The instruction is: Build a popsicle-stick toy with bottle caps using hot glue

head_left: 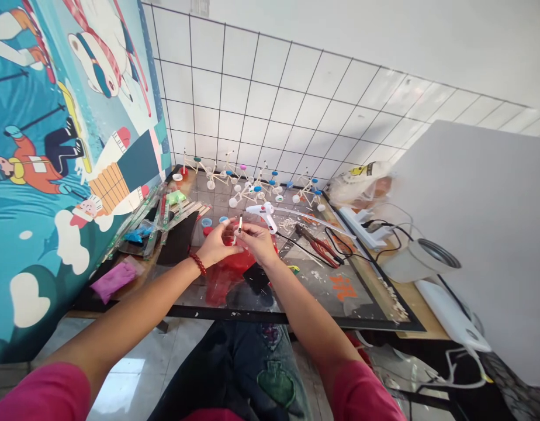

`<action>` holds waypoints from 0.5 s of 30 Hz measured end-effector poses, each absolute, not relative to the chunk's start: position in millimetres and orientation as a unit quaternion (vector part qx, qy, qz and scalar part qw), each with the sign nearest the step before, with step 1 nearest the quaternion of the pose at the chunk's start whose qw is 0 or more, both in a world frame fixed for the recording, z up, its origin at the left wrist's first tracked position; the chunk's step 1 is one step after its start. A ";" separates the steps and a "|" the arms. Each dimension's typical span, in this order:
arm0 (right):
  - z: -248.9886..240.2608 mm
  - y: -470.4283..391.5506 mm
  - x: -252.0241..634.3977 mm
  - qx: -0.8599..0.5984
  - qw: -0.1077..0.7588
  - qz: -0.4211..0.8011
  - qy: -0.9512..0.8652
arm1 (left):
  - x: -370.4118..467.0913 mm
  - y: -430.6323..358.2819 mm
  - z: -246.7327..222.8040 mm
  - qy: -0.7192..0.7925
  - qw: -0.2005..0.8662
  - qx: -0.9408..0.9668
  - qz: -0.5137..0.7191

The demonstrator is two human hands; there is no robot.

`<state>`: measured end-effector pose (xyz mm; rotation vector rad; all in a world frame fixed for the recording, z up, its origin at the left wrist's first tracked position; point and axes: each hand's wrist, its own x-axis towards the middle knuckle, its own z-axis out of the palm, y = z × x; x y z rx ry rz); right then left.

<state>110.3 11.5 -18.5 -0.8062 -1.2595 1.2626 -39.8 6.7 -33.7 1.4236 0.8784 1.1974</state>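
Note:
My left hand [217, 242] and my right hand [258, 241] meet above the middle of the glass-topped table. Between their fingertips is a small pale stick [241, 222] with a dark band near its upper end. My right thumb and fingers pinch it. The fingers of my left hand curl around its lower part, where the contact is partly hidden. Just beyond my right hand lies a white hot glue gun [265, 215] with a clear glue stick [314, 221] trailing from its back. Blue bottle caps [206, 222] and a red cap [207, 231] sit beside my left hand.
Several small stick models with bottle-cap wheels [256, 189] stand along the back. Red-handled pliers [325, 250] and a black cord lie to the right. Wooden sticks [184, 216] and a pink packet [115, 279] are at left. A plastic bag [360, 186] and a power strip [362, 228] lie at right.

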 end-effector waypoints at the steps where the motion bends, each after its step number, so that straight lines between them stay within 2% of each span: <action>1: -18.2 11.4 110.2 -0.341 0.558 0.534 -0.536 | -39.8 6.8 -33.5 0.361 0.521 0.590 0.499; 7: -19.7 9.8 110.2 -0.339 0.546 0.509 -0.573 | -40.1 9.4 -34.1 0.355 0.566 0.566 0.483; 15: -19.7 5.9 109.1 -0.393 0.551 0.381 -0.629 | -34.8 -5.0 -23.7 0.365 0.599 0.553 0.450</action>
